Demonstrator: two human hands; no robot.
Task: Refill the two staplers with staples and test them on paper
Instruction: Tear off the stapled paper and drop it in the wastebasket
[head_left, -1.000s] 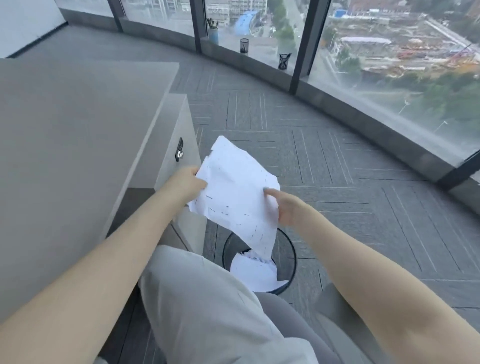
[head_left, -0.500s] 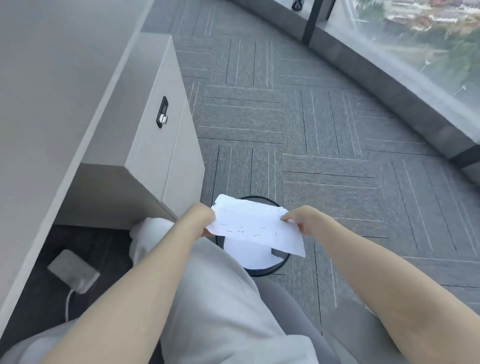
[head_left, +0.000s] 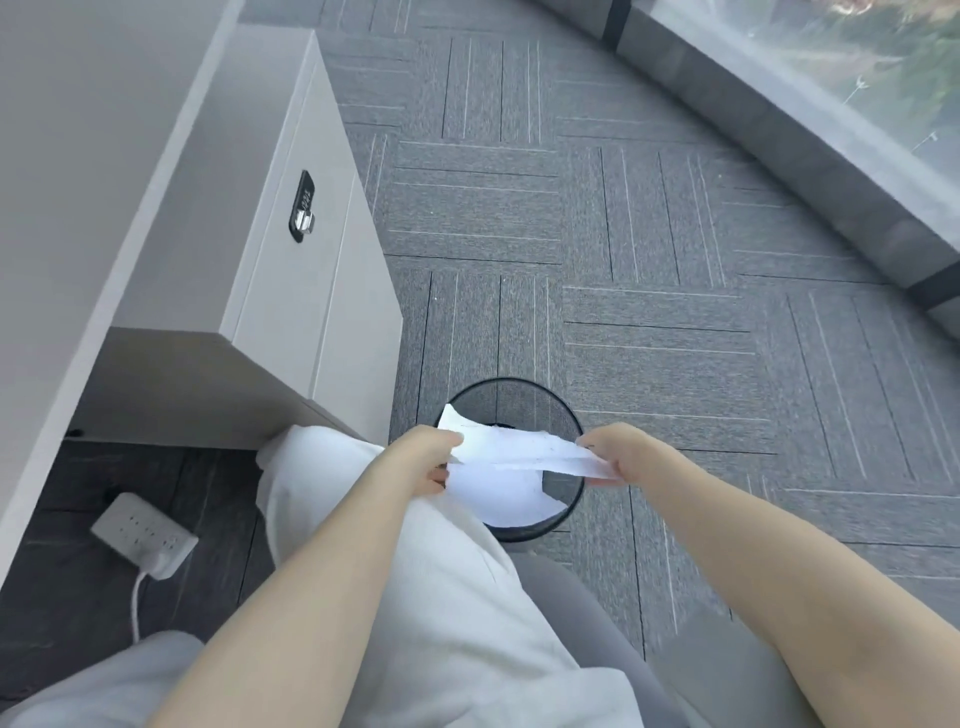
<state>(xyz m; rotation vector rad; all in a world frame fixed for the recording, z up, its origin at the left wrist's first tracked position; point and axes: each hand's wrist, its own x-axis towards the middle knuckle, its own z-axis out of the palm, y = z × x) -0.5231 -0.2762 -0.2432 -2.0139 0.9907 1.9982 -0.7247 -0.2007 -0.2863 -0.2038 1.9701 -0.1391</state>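
Over the wire bin at 12 o'clock | paper stretched between us | left hand pinches its 9 o'clock end, right hand its 3 o'clock end | light, limp, tears easily; we judge edge grips best.

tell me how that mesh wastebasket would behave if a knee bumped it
The mesh wastebasket probably slides or tips easily: see-through wire walls and only loose paper inside suggest little weight. Round, so it may roll if toppled. The carpet tile might slow sliding.
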